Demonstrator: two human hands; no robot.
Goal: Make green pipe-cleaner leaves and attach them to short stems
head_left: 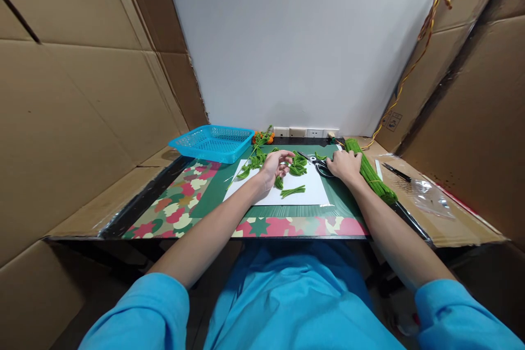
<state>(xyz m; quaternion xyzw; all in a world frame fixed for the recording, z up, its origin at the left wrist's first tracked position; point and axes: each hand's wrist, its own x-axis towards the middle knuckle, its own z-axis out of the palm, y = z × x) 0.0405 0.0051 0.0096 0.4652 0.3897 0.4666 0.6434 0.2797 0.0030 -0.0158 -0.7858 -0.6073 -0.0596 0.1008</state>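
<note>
My left hand (276, 168) is over the white sheet (268, 197), palm turned inward and fingers loosely curled and apart. I see nothing held in it. Beside and behind it lie looped green pipe-cleaner pieces (298, 164). A small group of short straight green pipe cleaners (293, 191) rests nearer to me on the sheet. My right hand (345, 165) has its fingers closed at the black handles of the scissors (324, 168), whose blades point left. Just right of that hand lies a thick bundle of long green pipe cleaners (375, 183), partly hidden by it.
A blue plastic basket (217, 156) stands at the back left, with an orange and green flower (264, 136) beside it. On the right are a black-handled pen-like tool (396, 172) and a clear plastic bag (430, 197). Cardboard walls (82, 93) flank the table.
</note>
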